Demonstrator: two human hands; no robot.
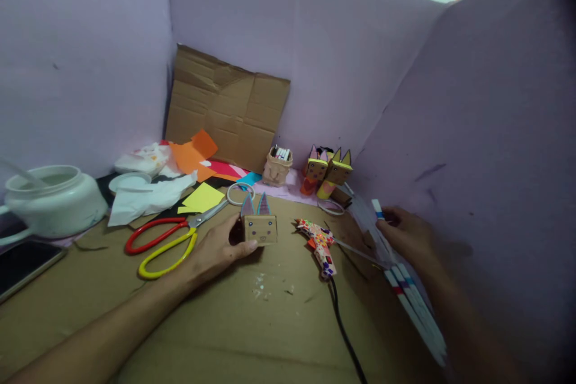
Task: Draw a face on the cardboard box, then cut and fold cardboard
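Note:
My left hand (220, 247) is closed around a small cardboard box head (261, 230) with a drawn face and two pointed purple ears edged in blue. Thumb and fingers grip it from its left side, just above the cardboard-covered table. On the right, my right hand (405, 231) pinches a white marker (377, 209) with a blue band. Below that hand lies a clear pack of white markers (416, 306) with coloured bands. A patterned glue gun (319, 245) rests on the cardboard between my hands, its black cord running toward me.
Red-and-yellow-handled scissors (167, 261) lie left of my left hand. Two finished-looking cardboard animal figures (341, 169) and a small holder (278, 168) stand at the back. Farther left are coloured paper (202, 197), a white pot (54, 204) and a phone (29, 267). Purple walls surround the table.

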